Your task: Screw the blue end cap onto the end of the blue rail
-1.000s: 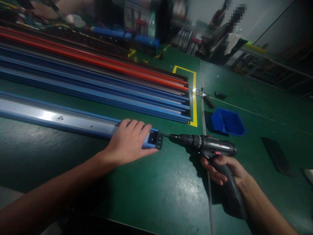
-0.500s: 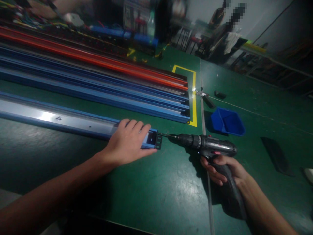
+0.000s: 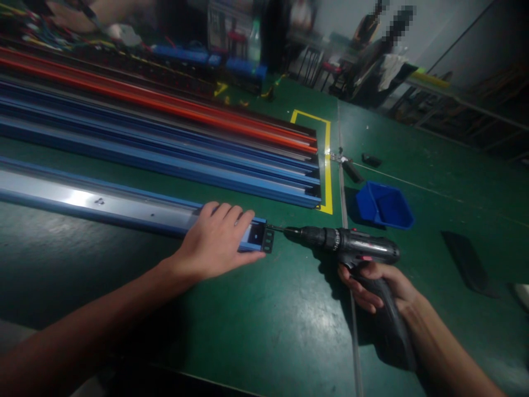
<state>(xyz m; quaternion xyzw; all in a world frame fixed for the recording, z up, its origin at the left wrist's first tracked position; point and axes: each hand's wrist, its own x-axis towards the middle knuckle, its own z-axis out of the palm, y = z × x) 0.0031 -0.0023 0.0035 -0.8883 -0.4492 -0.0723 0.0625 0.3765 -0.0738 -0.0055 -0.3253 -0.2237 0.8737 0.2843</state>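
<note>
My left hand [image 3: 215, 237] is wrapped over the right end of a long blue metal profile [image 3: 136, 211] with a shiny silver face. A black end cap [image 3: 268, 241] with slots sits on that end, just past my fingers. My right hand [image 3: 372, 286] grips a black cordless drill [image 3: 351, 244] by its handle, with the index finger near the trigger. The drill lies level, and its long thin bit [image 3: 278, 227] points left, its tip at the upper corner of the end cap. Whether a screw is there is too small to tell.
Behind the held profile lie several blue profiles [image 3: 185, 161] and an orange one [image 3: 198, 106], ending inside a yellow tape mark [image 3: 328, 182]. To the right are pliers [image 3: 349, 167], a blue bin [image 3: 384, 205] and a flat dark piece [image 3: 467, 263]. Another person's hand [image 3: 78, 15] is among wires at far left.
Almost nothing differs. Both hands, the drill and the profile keep their places, with the bit still at the end cap.
</note>
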